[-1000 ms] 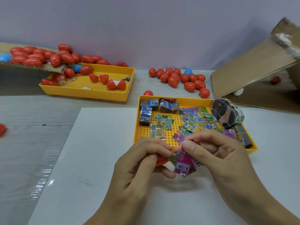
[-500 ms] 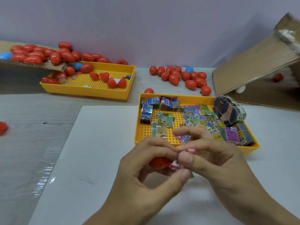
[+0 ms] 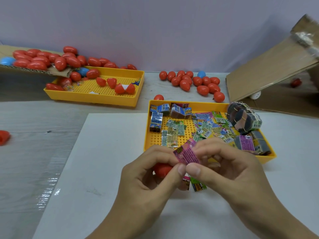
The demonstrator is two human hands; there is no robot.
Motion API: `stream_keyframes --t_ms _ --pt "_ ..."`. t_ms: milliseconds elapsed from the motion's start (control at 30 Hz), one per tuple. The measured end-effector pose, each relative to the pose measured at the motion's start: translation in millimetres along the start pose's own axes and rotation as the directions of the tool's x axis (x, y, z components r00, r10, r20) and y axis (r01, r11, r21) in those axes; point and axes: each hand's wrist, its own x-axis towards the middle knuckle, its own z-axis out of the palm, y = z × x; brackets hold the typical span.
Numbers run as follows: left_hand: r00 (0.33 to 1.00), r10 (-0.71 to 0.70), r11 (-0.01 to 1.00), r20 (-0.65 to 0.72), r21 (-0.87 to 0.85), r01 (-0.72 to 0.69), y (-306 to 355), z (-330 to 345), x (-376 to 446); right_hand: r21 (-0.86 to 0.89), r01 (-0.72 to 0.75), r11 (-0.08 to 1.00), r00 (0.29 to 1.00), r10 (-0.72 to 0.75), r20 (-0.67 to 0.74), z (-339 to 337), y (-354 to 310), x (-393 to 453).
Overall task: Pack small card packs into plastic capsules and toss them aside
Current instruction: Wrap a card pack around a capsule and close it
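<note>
My left hand (image 3: 146,183) holds a red capsule half (image 3: 162,169) against its fingers, over the white sheet (image 3: 96,169). A pink card pack (image 3: 187,154) is pinched between both thumbs and forefingers, just above the capsule. My right hand (image 3: 229,169) grips that pack from the right, and more packs, pink and green (image 3: 198,186), stick out below its thumb. Behind the hands stands a yellow tray (image 3: 189,105) holding several loose and bundled card packs (image 3: 205,128).
A second yellow tray (image 3: 96,97) at the back left holds red capsule halves. Red capsules spill from a cardboard flap (image 3: 25,69) above it. More red capsules (image 3: 191,81) lie at the back middle. A cardboard box (image 3: 269,73) leans at the right.
Both hands have turned the pink pack upward, so its printed face now shows above the thumbs. The red capsule half stays in the left hand.
</note>
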Motion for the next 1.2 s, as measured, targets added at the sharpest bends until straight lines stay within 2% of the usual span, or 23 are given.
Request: stream_keyframes --t_ms 200,333,400,500,600,667,800,1067,1200 --pt "0.999 -0.037 0.998 0.016 -0.047 0.037 3 -1 0 0.119 -0.072 0.990 0.997 0.076 -0.023 -3 -2 3" --pt "0.997 -0.075 0.995 -0.012 -0.060 0.074 3 -3 0 0.160 -0.170 0.972 0.985 0.164 0.046 -6 -5 5" --pt "0.994 -0.111 0.991 -0.003 -0.081 0.111 4 -4 -1 0.227 -0.276 0.934 0.959 0.253 0.127 -9 -9 6" --pt "0.994 -0.101 0.992 0.031 -0.071 0.103 4 -4 -2 0.303 -0.437 0.847 0.880 0.333 0.339 -14 -13 7" --pt "0.995 -0.092 0.994 0.045 -0.055 0.094 4 -4 -1 0.299 -0.499 0.814 0.832 0.353 0.429 -14 -11 7" --pt "0.991 -0.120 0.988 0.064 -0.087 0.125 5 -5 -2 0.283 -0.487 0.826 0.843 0.361 0.399 -13 -10 6" --pt "0.992 -0.104 0.989 0.065 -0.100 0.110 6 -4 -1 0.236 -0.373 0.898 0.906 0.298 0.299 -13 -9 7" --pt "0.995 -0.075 0.988 0.070 -0.129 0.084 4 -3 -2 0.168 -0.317 0.933 0.907 0.247 0.341 -13 -7 8" --pt "0.997 -0.045 0.998 0.055 -0.040 0.048 4 -3 0 0.061 -0.237 0.970 0.925 0.206 0.318 -14 -7 8"
